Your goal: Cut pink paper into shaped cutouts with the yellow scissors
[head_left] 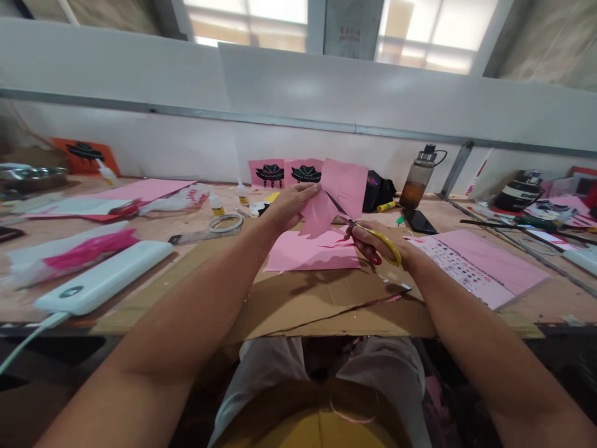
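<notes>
My left hand [296,202] pinches a pink sheet of paper [346,180], holding it up over the table; its lower left edge is cut into jagged points. In my right hand [368,239] are scissors [387,242] with yellow and red handles. Their blades point up and left, parted along the cut in the raised sheet. Below lies another pink sheet [308,255] on a piece of cardboard [298,305], with thin pink scraps on it. Two pink cards [305,169] with black hat-like shapes lean on the wall behind my left hand.
At the back right stand a water bottle [416,177] and a phone [418,221]. A printed sheet [459,274] lies right of the cardboard. On the left are a white power bank [105,277] with a cable, plastic bags [74,249], a tape roll [226,223] and small glue bottles [216,203].
</notes>
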`<control>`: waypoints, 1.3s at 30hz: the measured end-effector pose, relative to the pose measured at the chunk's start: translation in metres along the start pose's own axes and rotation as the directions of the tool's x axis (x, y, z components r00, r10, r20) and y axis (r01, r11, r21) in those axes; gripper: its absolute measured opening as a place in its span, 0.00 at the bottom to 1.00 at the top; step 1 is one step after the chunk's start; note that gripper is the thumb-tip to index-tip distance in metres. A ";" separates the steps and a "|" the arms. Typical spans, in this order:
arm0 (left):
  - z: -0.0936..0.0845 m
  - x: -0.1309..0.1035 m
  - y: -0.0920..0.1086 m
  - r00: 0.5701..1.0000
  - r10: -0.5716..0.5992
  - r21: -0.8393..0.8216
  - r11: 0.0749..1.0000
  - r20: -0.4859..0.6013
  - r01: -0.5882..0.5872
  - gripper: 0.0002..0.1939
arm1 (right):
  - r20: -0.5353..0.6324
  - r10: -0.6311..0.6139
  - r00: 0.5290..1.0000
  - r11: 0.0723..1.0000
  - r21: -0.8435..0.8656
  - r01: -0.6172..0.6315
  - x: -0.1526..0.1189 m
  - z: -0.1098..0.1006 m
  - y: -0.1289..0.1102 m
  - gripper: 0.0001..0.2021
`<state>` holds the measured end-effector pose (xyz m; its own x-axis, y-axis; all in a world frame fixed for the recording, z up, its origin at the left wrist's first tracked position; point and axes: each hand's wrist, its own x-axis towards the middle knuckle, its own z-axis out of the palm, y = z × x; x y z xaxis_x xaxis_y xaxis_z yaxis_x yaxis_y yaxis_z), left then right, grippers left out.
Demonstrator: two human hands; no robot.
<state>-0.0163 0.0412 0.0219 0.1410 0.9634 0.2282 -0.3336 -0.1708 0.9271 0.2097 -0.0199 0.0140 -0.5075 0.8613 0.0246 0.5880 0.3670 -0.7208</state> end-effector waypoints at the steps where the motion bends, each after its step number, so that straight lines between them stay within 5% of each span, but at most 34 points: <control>1: 0.000 0.001 -0.001 1.000 0.003 -0.003 1.000 0.007 -0.003 0.09 | 0.015 -0.010 1.000 1.000 0.013 0.009 -0.001 0.000 -0.001 0.23; 7: -0.004 0.006 -0.005 1.000 0.011 0.015 1.000 0.006 -0.011 0.13 | 0.019 -0.076 0.997 0.987 0.141 0.073 -0.006 0.004 -0.002 0.24; 13: -0.005 0.006 -0.007 0.998 0.029 0.039 0.999 0.056 -0.032 0.19 | 0.042 -0.124 0.991 0.990 0.069 0.121 -0.005 0.003 0.001 0.30; 23: 0.003 0.000 -0.004 0.998 0.040 0.084 0.995 0.045 -0.044 0.16 | 0.048 -0.099 0.994 0.994 0.061 0.096 -0.006 0.002 -0.003 0.24; 39: 0.002 0.000 -0.005 0.997 0.045 0.078 0.996 0.060 -0.050 0.15 | 0.020 -0.094 0.995 0.993 0.072 0.092 0.000 0.005 0.003 0.31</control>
<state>-0.0125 0.0420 0.0177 0.1818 0.9404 0.2873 -0.2662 -0.2342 0.9350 0.2085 -0.0207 0.0089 -0.5730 0.8158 0.0782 0.4917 0.4186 -0.7636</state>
